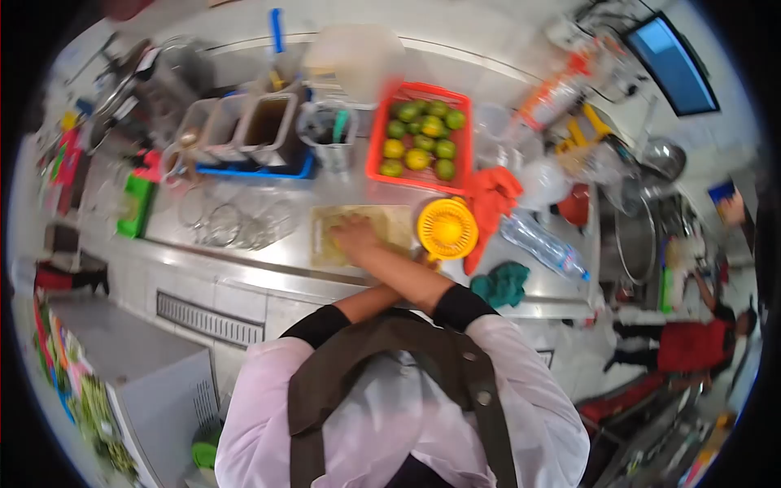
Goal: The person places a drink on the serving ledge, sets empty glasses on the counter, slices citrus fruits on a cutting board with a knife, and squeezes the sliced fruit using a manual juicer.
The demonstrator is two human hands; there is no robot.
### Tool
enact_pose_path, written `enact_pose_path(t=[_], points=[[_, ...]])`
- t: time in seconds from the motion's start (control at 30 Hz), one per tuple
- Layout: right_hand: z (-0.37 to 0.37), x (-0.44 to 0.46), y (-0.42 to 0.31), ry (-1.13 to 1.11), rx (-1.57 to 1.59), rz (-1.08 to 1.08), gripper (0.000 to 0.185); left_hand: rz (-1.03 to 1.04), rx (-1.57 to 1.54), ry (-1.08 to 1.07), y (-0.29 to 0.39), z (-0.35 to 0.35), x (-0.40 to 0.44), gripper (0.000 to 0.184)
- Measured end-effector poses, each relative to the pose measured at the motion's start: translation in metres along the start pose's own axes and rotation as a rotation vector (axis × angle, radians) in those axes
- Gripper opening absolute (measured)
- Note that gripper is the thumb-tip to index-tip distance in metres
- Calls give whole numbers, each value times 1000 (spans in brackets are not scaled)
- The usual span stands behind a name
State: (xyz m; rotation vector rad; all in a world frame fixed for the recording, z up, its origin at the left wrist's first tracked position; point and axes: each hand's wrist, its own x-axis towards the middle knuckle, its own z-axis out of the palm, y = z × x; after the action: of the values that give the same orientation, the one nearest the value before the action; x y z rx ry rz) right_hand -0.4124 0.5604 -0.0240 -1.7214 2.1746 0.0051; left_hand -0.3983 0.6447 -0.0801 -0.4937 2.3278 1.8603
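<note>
My forearms cross, the right one over the left. My right hand (355,237) lies with its fingers apart on a pale, wet-looking cutting board (390,213), slightly blurred. Just right of the board, my left hand (425,259) is closed at the handle of a yellow citrus juicer (447,228); my right forearm partly hides it. Behind the juicer stands a red basket (377,138) of green and yellow citrus fruits (419,159). An orange cloth (490,199) lies beside the juicer on its right.
Glasses (224,224) and a green box (135,206) are on the left. Containers of dark liquid (270,122) stand behind. On the right lie a plastic bottle (545,244) and a teal cloth (501,284). Another person (691,346) is at the far right.
</note>
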Motion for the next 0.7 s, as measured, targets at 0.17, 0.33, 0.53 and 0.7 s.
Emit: enact_pose_path(t=[0.17, 0.33, 0.53, 0.7], points=[[-19, -20, 12, 241, 289, 59, 51, 0, 45, 64, -11, 13, 10, 44], [-40, -77, 90, 915, 653, 184, 48, -120, 9, -294, -8, 2, 12, 38], [-21, -138, 138, 946, 846, 404, 50, -17, -45, 2, 13, -1, 0, 35], [-42, -151, 134, 789, 496, 381, 49, -44, -113, -42, 13, -3, -1, 38]])
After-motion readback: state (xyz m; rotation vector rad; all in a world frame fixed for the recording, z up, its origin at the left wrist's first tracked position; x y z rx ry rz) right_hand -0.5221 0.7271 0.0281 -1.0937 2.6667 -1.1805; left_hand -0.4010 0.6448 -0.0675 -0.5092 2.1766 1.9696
